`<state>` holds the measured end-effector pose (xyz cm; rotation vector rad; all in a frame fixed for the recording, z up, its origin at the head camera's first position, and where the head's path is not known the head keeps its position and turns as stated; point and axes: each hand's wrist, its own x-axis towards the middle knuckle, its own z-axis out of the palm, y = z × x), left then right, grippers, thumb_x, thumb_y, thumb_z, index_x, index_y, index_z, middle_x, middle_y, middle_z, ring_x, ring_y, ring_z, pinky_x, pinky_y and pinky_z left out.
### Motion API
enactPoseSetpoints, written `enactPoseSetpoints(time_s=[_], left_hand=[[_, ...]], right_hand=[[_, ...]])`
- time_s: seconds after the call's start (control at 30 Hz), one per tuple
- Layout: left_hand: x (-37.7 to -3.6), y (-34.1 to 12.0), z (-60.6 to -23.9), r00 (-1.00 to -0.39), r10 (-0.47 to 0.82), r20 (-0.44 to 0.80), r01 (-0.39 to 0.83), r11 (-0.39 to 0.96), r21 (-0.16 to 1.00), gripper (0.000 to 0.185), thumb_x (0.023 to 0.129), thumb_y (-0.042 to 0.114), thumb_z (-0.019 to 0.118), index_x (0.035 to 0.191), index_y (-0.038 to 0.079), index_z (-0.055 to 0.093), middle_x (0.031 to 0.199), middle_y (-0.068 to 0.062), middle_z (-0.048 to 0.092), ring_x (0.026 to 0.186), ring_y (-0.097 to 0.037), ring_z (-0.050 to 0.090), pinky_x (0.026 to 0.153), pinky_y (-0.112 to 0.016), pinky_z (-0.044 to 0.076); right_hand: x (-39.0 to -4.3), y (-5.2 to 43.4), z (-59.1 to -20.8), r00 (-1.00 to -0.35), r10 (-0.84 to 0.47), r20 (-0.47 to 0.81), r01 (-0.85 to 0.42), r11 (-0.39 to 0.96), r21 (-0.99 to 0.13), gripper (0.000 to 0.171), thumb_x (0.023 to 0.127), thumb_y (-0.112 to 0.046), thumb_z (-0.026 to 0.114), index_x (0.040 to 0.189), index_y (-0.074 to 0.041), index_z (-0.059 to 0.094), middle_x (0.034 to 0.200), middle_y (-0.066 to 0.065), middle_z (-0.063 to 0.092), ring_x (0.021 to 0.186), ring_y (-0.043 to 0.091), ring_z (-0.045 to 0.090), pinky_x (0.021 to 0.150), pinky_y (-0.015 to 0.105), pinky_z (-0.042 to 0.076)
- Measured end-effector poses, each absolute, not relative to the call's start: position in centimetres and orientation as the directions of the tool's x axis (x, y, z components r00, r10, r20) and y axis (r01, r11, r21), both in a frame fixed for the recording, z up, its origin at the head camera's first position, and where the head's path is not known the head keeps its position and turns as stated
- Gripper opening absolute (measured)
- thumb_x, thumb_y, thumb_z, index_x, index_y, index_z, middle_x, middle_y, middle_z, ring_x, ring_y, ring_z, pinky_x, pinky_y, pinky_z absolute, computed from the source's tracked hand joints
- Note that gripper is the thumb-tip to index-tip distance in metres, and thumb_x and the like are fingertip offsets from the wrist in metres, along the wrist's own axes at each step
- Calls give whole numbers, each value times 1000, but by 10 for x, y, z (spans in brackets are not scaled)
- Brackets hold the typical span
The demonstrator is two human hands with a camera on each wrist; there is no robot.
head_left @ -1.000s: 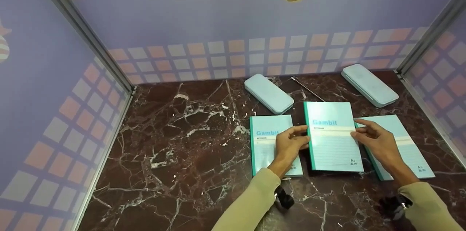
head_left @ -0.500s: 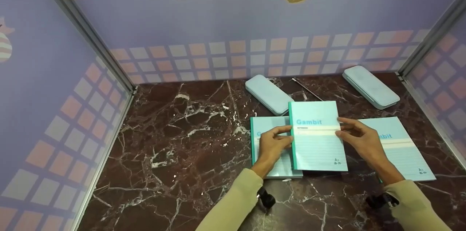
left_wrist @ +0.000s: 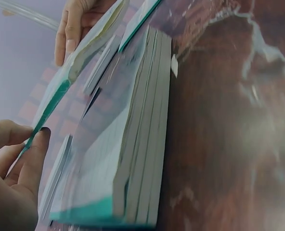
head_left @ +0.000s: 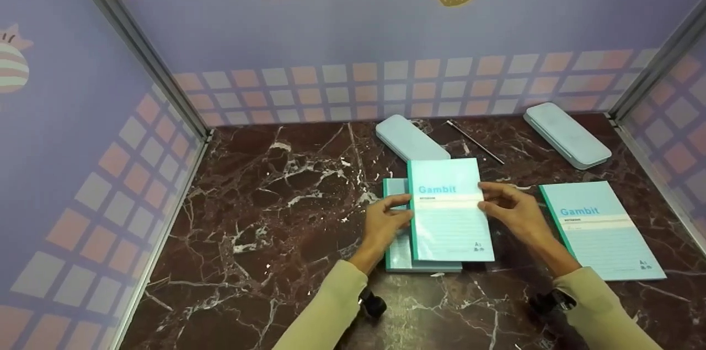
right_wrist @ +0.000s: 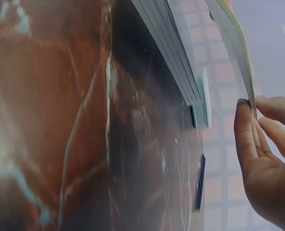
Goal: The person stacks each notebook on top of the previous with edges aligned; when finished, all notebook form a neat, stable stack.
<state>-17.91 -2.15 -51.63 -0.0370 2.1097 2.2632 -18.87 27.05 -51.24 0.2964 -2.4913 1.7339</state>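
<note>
A light-blue "Gambit" notebook [head_left: 449, 229] with a green spine is held in the air between both hands. My left hand [head_left: 381, 224] pinches its spine edge, and my right hand [head_left: 517, 211] pinches the opposite edge between thumb and fingers. Beneath it, and mostly covered in the head view, lies a stack of similar notebooks [left_wrist: 141, 139]. The left wrist view shows a gap between the raised notebook and this stack. Another matching notebook [head_left: 601, 240] lies flat to the right of my right hand.
Two pale-blue cases lie at the back: the left case [head_left: 411, 139] is partly covered by the raised notebook, while the right case [head_left: 568, 135] sits near the corner. A thin dark stick [head_left: 475, 142] lies between them. Patterned panels [head_left: 331, 19] enclose the marble-look table [head_left: 265, 229].
Both hands have carried the notebook leftward, from between the other notebooks to over the left stack. The right-hand notebook and the thin stick are now uncovered.
</note>
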Motion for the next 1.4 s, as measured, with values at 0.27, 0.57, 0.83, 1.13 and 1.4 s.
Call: enactPoseSetpoints(time_s=[0.27,0.57,0.83,1.13,1.4], left_hand=[[-176,-45,-520,-998,23,-55,-55,-14,998,31,93,-4,76,123,-1,77,110,-17,76,95,-26,76,79,-35,65],[-174,-60,-521,-999,-9,-53,-53,55,997,29,93,-4,78,121,1,78,109,-14,77,93,-25,76,76,-36,65],[-173,-65,-525,-999,-20,-31,-32,87,996,30,92,-3,79,122,2,78,103,-17,78,90,-27,77,79,-45,65],[-170,-68,-527,-1000,-26,4,0,149,989,29,91,-4,80,119,4,80,104,-14,78,85,-20,76,74,-38,65],[-168,-68,-531,-999,-39,25,17,201,979,25,91,-1,82,115,4,82,108,-12,78,85,-17,77,72,-31,64]], right_hand=[[-190,253,-517,-978,-157,137,-182,321,-929,43,97,-2,78,137,6,67,112,24,70,91,13,69,77,20,60],[-193,238,-527,-976,-168,138,-185,308,-933,44,96,-1,79,138,5,67,114,23,71,95,20,71,77,21,60],[-196,228,-529,-979,-159,129,-172,295,-940,40,95,2,79,133,7,69,110,22,73,90,17,70,75,21,59],[-195,224,-533,-977,-157,145,-191,334,-923,39,93,4,80,131,7,70,109,22,74,88,19,69,72,20,57],[-192,223,-535,-976,-144,161,-209,440,-874,34,94,-3,82,127,-1,76,106,13,76,89,22,71,72,19,56]])
